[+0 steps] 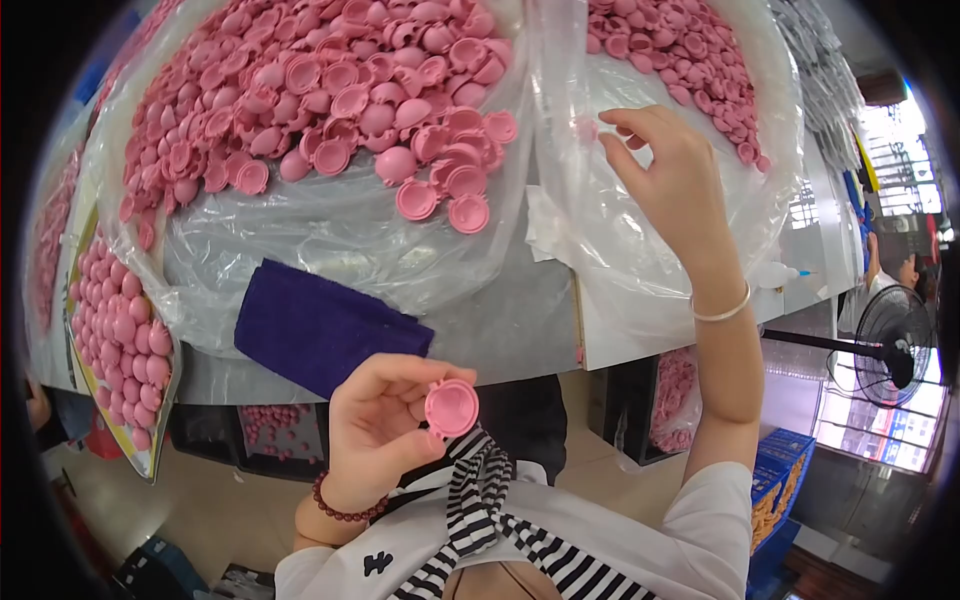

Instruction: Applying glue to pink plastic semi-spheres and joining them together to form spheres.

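Note:
My left hand (385, 420) is closed around the edge of a round pink plastic case (452, 408), its hollow face with a raised rim turned up. Over the right-hand plastic bag (640, 240), my right hand (665, 165) is raised with thumb and index finger curved, tips slightly apart. A faint pink smear shows just past those fingertips, too blurred to name. Beyond my left hand spreads a big heap of pink plastic cases (350, 100) on clear plastic sheeting. A folded dark purple cloth (325, 325) lies at the table's front edge, close behind my left hand.
More pink pieces (690, 50) fill the far part of the right-hand bag. At the left, a tray of rounded pink pieces (120, 340) overhangs the table edge. Dark bins (280, 440) stand below. A black fan (890, 345) and blue crate (780, 480) are at right.

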Demonstrator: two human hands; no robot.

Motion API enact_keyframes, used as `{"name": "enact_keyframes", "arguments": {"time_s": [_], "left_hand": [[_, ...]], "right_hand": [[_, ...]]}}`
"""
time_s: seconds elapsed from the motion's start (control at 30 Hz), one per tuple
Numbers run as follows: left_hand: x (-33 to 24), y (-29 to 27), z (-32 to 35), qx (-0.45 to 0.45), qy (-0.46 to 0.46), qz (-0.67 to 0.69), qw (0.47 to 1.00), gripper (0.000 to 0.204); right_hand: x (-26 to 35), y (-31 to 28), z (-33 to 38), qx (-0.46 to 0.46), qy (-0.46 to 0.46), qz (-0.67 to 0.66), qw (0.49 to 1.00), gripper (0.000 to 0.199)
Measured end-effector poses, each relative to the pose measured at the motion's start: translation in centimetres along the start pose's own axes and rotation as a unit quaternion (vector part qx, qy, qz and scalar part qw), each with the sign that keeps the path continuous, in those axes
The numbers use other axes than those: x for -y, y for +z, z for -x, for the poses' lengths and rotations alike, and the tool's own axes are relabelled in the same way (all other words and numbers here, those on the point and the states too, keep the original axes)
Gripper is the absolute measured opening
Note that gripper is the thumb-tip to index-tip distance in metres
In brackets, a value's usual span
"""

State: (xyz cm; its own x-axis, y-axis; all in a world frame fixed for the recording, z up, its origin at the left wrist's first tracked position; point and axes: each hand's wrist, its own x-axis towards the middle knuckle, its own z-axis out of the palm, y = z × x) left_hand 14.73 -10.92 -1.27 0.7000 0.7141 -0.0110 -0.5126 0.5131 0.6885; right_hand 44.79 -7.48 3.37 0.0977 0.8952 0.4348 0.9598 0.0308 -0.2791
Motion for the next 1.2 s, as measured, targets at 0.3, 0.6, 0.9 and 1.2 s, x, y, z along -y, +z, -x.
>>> {"name": "enact_keyframes", "arguments": {"time_s": [0.3, 0.6, 0.9, 1.2], "left_hand": [[0.3, 0.4, -0.8, 0.053, 0.001, 0.004, 0.999, 0.044], [0.0, -0.5, -0.1, 0.022, -0.003, 0.007, 1.000, 0.042], [0.4, 0.4, -0.3, 0.033, -0.022, -0.063, 0.997, 0.042], [0.8, 0.7, -0.5, 0.039, 0.040, -0.227, 0.972, 0.041]], "right_hand": [[-2.2, 2.1, -1.2, 0.053, 0.008, 0.011, 0.999, 0.020], [3.1, -1.2, 0.4, -0.033, 0.058, -0.261, 0.963, 0.018], [10.8, -1.2, 8.0, 0.087, -0.171, -0.315, 0.929, 0.026], [10.5, -0.9, 9.4, 0.081, -0.134, -0.322, 0.934, 0.032]]}}
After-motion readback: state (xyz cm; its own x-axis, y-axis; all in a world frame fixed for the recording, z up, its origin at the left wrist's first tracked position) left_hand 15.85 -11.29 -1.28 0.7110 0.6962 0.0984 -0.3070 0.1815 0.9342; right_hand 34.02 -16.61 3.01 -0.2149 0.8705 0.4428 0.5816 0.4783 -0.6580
